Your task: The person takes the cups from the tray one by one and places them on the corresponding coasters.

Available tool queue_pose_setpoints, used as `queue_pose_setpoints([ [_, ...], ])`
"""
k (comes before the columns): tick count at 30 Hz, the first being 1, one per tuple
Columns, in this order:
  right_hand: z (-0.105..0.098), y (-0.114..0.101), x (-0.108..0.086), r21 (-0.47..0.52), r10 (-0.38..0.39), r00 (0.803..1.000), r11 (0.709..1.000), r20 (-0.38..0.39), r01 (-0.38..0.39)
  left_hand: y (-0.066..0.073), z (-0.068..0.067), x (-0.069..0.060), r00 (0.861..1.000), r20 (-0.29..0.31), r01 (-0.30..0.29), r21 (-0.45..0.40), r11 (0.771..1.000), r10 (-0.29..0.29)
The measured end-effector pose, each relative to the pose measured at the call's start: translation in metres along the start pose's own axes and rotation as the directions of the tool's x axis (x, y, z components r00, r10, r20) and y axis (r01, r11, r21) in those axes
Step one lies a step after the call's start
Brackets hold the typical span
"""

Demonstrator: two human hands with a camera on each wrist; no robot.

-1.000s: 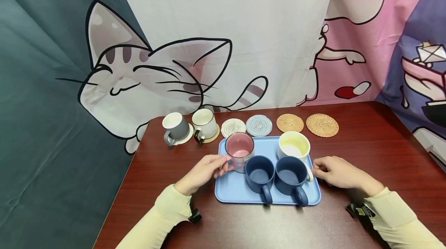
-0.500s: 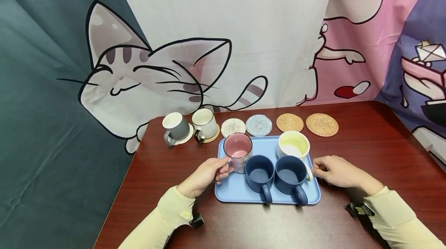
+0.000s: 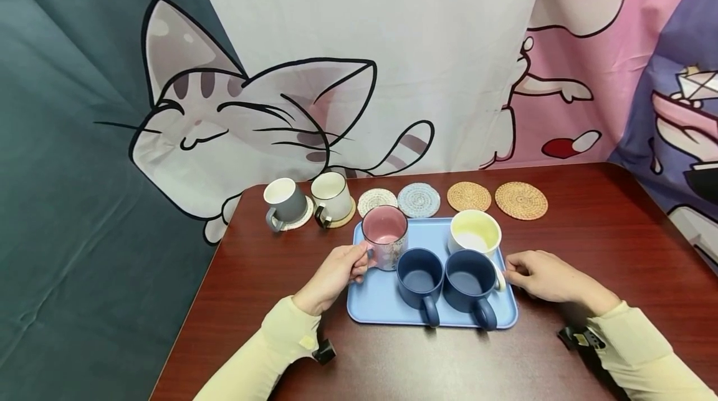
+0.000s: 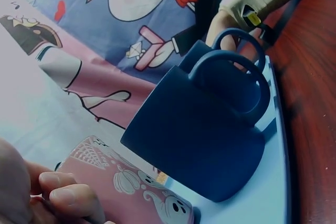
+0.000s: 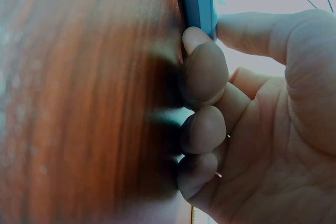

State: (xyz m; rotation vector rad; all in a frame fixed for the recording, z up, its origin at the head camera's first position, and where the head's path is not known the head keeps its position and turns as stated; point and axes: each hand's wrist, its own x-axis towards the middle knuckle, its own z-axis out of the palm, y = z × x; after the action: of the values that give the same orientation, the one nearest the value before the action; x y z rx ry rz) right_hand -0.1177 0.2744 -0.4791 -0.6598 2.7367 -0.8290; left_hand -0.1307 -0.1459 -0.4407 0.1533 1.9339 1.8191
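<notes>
My left hand [image 3: 335, 273] grips the handle of a pink mug [image 3: 391, 252] at the left end of a light blue tray [image 3: 374, 304]. White ghost and pumpkin drawings show on this pink mug [image 4: 131, 190] in the left wrist view; whether its base touches the tray I cannot tell. With thumb and fingers my right hand [image 3: 545, 276] pinches the right edge of the tray, whose rim [image 5: 198, 3] shows in the right wrist view. Two navy mugs, one left [image 3: 419, 279] and one right [image 3: 468, 281], stand on the tray, handles toward me. Behind them is a white mug [image 3: 473, 234], yellow inside.
Beyond the tray lie a cream coaster [image 3: 377, 201], a blue coaster [image 3: 418, 200] and two tan coasters, left [image 3: 469, 196] and right [image 3: 521, 201]. Back left, a grey mug [image 3: 288, 204] and a white mug [image 3: 335, 201] with black handle sit on coasters. A printed cloth [image 3: 449, 64] hangs behind.
The pink mug shifts slightly left, then up and away from me a little, with my left hand following. My right hand stays at the tray's edge; the other mugs keep their places.
</notes>
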Motion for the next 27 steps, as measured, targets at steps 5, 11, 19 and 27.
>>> queue_pose_setpoints([
  [5,0.001,0.001,0.0,-0.012,-0.003,1.0,1.0,-0.014,0.003,0.006,0.0,0.005,0.999,-0.027,-0.035,0.002,0.999,0.035],
  [11,0.0,-0.001,0.0,-0.011,-0.006,1.0,1.0,-0.017,0.006,0.016,0.0,0.012,0.994,-0.084,-0.066,-0.024,0.998,0.064],
  [19,0.001,-0.001,0.001,-0.017,-0.002,1.0,1.0,-0.019,0.002,0.023,-0.001,0.03,0.978,-0.175,-0.121,-0.034,0.992,0.113],
  [27,0.001,-0.001,0.0,-0.023,-0.001,1.0,1.0,-0.026,0.001,0.027,-0.003,0.05,0.957,-0.26,-0.145,-0.04,0.989,0.13],
])
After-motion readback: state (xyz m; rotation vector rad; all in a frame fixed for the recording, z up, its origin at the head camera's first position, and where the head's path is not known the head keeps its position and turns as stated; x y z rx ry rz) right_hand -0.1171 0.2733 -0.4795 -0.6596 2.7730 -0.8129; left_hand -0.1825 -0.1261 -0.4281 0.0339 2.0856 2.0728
